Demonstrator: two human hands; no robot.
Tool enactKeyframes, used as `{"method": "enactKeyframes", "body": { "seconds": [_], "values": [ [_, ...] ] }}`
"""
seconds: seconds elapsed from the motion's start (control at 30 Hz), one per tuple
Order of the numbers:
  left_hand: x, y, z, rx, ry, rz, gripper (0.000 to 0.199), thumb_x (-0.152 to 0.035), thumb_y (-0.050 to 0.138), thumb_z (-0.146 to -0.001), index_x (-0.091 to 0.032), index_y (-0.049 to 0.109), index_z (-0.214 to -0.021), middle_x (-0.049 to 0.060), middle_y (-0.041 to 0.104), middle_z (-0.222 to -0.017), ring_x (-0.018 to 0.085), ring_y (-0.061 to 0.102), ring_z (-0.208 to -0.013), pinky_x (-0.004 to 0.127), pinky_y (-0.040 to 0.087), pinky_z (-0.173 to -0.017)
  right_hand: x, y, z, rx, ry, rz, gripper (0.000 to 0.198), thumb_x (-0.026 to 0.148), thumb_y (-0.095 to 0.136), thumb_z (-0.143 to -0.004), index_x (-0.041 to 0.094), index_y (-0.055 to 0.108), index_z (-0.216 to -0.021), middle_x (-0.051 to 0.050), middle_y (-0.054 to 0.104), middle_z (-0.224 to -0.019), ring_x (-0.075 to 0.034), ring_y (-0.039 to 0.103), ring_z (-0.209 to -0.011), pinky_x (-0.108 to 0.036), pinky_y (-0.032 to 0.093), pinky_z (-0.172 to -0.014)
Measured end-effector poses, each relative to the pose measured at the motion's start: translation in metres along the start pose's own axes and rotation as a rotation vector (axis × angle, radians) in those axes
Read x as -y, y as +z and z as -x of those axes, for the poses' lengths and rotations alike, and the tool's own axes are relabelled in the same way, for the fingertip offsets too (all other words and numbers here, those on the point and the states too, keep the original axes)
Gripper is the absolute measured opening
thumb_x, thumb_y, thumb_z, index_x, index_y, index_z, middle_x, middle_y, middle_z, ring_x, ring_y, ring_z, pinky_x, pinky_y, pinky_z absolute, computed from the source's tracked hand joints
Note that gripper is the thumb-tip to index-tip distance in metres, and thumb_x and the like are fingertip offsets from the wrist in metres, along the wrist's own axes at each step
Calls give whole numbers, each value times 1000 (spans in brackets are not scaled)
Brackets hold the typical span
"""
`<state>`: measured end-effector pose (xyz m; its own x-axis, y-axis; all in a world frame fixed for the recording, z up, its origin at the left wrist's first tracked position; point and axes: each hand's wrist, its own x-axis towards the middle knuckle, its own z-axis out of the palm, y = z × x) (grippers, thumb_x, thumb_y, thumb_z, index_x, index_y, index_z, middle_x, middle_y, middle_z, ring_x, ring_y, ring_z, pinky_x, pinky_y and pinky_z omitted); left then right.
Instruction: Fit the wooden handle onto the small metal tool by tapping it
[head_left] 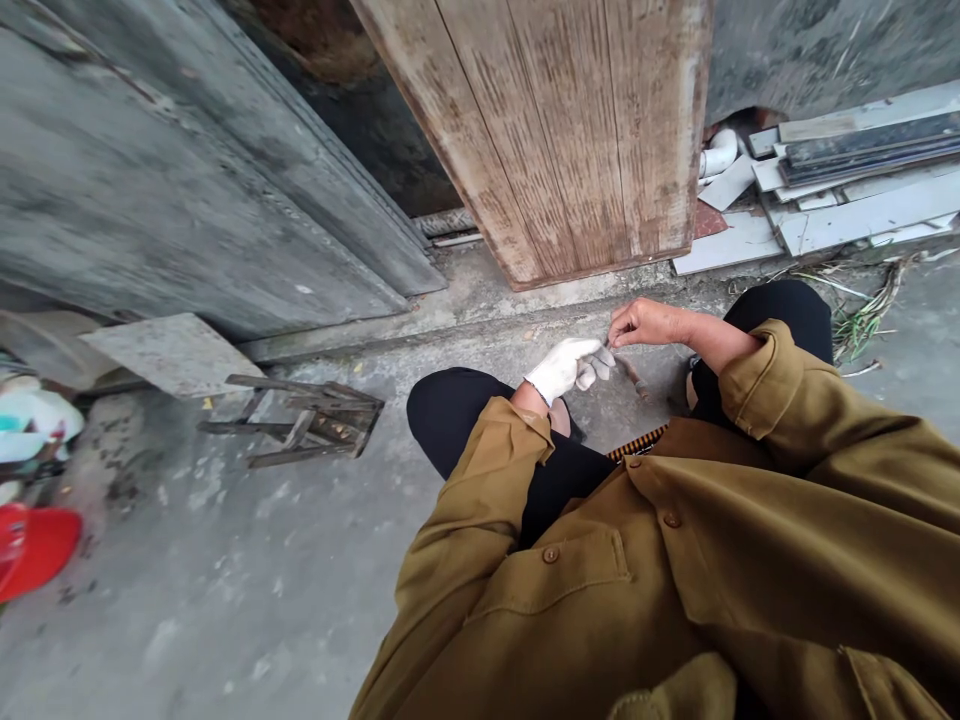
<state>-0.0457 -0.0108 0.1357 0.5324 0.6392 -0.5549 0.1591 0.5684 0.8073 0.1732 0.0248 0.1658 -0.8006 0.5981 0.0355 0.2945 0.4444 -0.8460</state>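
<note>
In the head view my left hand (568,368) wears a white work glove, its fingers curled inward with greyish tips. My bare right hand (651,323) meets it fingertip to fingertip, thumb and forefinger pinched together. Whatever lies between the two hands is too small to make out. Just below them a thin reddish-brown, stick-like piece (637,378) shows against the concrete; I cannot tell its kind. Both hands are above the ground between my bent knees, in front of a leaning wooden plank door (577,140).
A small wooden stool (307,420) lies on its side at the left, near a flat grey board (172,355). Stacked white panels (862,215) and a white pipe elbow (720,153) are at the right. A red plastic item (37,548) sits at the left edge.
</note>
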Motion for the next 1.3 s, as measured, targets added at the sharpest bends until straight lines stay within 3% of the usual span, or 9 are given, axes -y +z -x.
{"method": "enactKeyframes", "body": {
  "seconds": [0.2,0.43,0.53,0.67,0.83,1.1,1.3],
  "values": [
    [1,5,7,70,-71,4,30,-35,58,-81,-7,70,-80,9,60,-56,8,45,-43,19,26,-40,0,4,-1,52,-94,23,24,36,60,-85,17,73,-80,-3,62,-75,-14,56,-71,-25,42,-70],
    [3,-1,5,149,-117,86,27,-36,64,-74,-10,69,-77,3,51,-51,4,30,-36,18,18,-35,6,3,0,52,-92,1,25,39,60,-86,18,74,-83,-3,61,-77,-14,55,-73,-26,42,-72],
    [2,1,6,211,-163,141,30,-39,60,-77,-10,68,-74,5,53,-53,6,38,-39,18,21,-35,10,4,0,69,-111,-9,26,39,60,-86,18,74,-84,-3,62,-77,-14,55,-74,-25,41,-73],
    [0,6,11,215,-111,144,26,-37,68,-72,-11,65,-72,5,55,-60,8,47,-47,17,26,-38,12,4,0,85,-137,15,26,39,58,-87,19,74,-80,-2,60,-75,-13,53,-71,-24,40,-71],
    [2,3,10,281,-67,129,29,-36,72,-70,-10,65,-78,2,53,-57,2,31,-36,17,15,-36,11,5,0,92,-144,78,25,36,57,-88,18,72,-79,-2,59,-75,-13,52,-71,-25,39,-71],
    [-1,6,9,179,-19,49,31,-31,79,-63,-9,64,-78,-1,49,-54,0,29,-35,19,11,-36,19,6,0,82,-93,162,19,26,56,-84,19,69,-71,-1,58,-72,-13,49,-67,-24,35,-67],
    [-3,13,9,31,106,-175,24,-32,69,-71,-11,60,-77,-1,52,-58,1,30,-38,20,17,-39,32,10,-1,-28,163,198,14,15,58,-72,17,64,-60,1,60,-65,-10,48,-61,-24,33,-63]
  ]
}}
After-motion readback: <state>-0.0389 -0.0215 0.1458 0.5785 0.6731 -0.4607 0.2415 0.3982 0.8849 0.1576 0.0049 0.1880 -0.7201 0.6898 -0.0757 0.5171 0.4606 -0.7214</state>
